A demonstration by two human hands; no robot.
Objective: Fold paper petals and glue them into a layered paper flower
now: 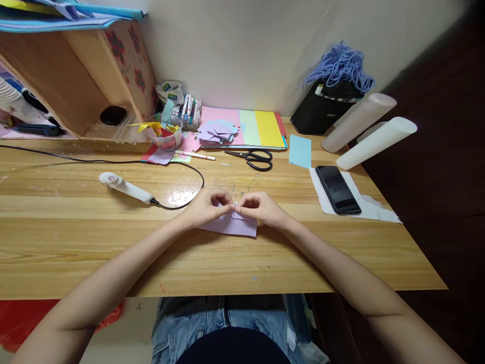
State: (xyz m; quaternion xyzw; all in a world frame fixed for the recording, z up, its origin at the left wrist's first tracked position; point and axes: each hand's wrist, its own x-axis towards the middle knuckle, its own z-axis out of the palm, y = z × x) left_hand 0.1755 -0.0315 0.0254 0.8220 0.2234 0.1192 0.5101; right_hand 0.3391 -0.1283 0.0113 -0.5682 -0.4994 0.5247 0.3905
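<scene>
A lilac sheet of paper [237, 227] lies on the wooden desk [76, 237] in front of me. My left hand [207, 206] and my right hand [259, 207] meet at its upper edge. Both pinch a folded part of the paper between thumb and fingers, fingertips almost touching each other. The paper's lower half rests flat on the desk below my hands.
Behind my hands lie black scissors [254, 158], a pen [195, 155], a pile of folded lilac pieces [216, 131] on coloured sheets [261, 129], and a tub of paper scraps [164, 134]. A corded white tool [125, 187] lies left; a phone [338, 189] and two white cylinders [369, 134] right.
</scene>
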